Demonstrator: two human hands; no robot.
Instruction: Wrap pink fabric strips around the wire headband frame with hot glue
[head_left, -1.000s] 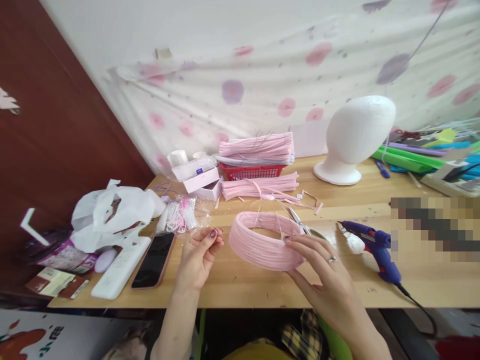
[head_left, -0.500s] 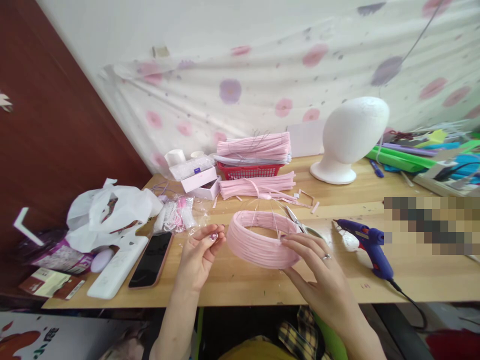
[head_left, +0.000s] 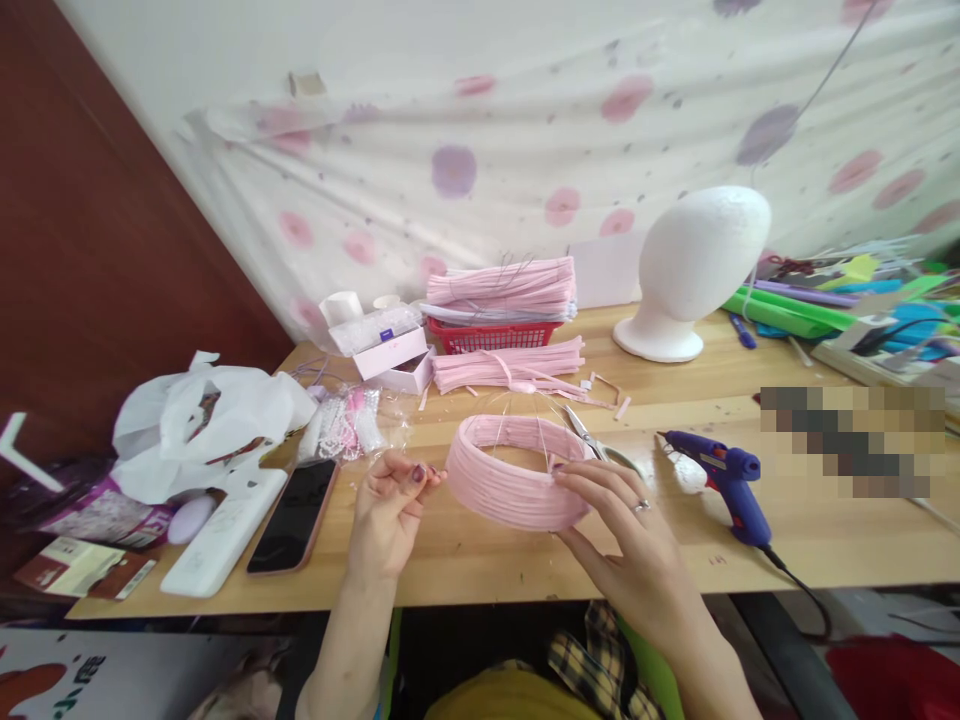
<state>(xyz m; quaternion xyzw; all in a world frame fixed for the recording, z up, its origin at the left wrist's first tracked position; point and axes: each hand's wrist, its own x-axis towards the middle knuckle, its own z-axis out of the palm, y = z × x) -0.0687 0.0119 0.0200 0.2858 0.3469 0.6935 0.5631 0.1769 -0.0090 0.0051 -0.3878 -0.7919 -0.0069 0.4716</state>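
Observation:
A round band of pink pipe cleaners (head_left: 510, 495), with thin wires arching over it to a pink knot, is held above the table. My right hand (head_left: 626, 525) grips its right side, fingers over the rim and thumb underneath. At the band's left edge, my left hand (head_left: 390, 510) is closed in a pinch; whatever its fingertips hold is too small to make out. Scissors (head_left: 589, 435) lie behind the band, partly hidden by my right hand. Beyond the band is a bundle of pink pipe cleaners (head_left: 480, 366).
A blue glue gun (head_left: 724, 470) lies to the right, below a white foam head (head_left: 694, 265). A red basket (head_left: 499, 338) of pipe cleaners stands at the back. Leftward are a phone (head_left: 292, 520), a white mask (head_left: 202, 425) and bagged beads (head_left: 349, 425).
The whole view has shifted slightly, so most things appear a little farther left and higher. My left fingertips have curled slightly beside the band; the right hand keeps its grip.

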